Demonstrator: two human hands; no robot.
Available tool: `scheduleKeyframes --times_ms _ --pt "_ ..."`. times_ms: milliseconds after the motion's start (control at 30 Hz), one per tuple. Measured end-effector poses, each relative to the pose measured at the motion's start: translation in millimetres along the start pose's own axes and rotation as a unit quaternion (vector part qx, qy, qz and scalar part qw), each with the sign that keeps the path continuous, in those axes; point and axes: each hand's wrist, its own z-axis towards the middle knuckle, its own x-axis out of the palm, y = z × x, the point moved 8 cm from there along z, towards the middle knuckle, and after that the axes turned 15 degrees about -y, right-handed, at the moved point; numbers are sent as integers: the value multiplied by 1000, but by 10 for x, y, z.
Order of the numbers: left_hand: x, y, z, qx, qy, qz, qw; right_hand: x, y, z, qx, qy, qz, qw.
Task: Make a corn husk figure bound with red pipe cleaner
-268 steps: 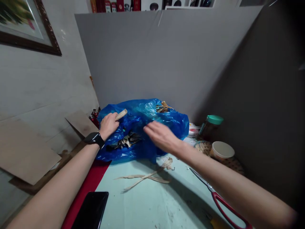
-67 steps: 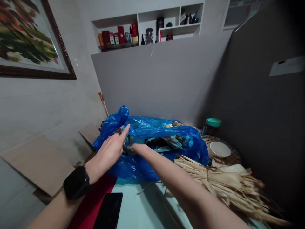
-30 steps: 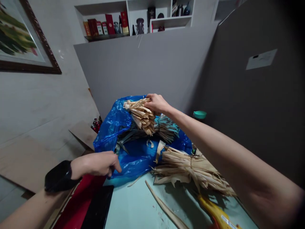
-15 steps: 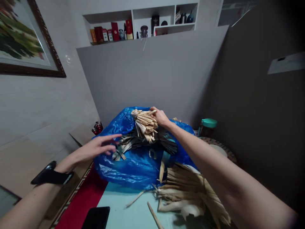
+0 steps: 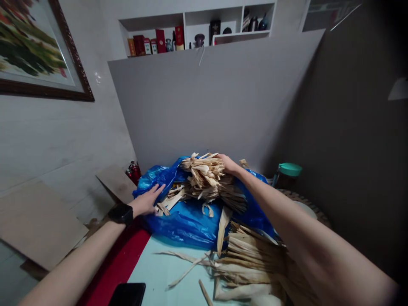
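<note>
My right hand [image 5: 227, 163] grips a bundle of dried corn husks [image 5: 204, 168], gathered at its left end, above the mouth of a blue plastic bag [image 5: 188, 229]. Its fingertips are partly hidden behind the husks. At the bag's left side, my left hand [image 5: 147, 201] has its fingers spread against the plastic and holds nothing. Inside the bag lie more husks [image 5: 234, 196] and loose pale strips [image 5: 174, 199]. A larger pile of dried husks [image 5: 251, 250] rests on the pale green tabletop [image 5: 172, 270], below my right forearm.
A black phone [image 5: 127, 294] lies at the table's near edge, by a red cloth [image 5: 123, 259]. To the right stands a jar with a green lid [image 5: 290, 169]. A grey panel [image 5: 204, 102] rises behind the bag. Cardboard [image 5: 38, 221] is at the left.
The bundle in my right hand has come lower over the bag's opening. My left hand has moved right onto the bag's edge, and the left side of the bag has been pushed back.
</note>
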Motion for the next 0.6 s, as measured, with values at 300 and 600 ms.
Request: scheduleKeyframes --times_ms 300,600 --pt "-487 -148 -75 107 -35 -44 993 -834 723 -163 95 143 252 952" --pt "-649 -266 270 42 -67 -11 997 -1153 1552 -1676 65 326 102 937"
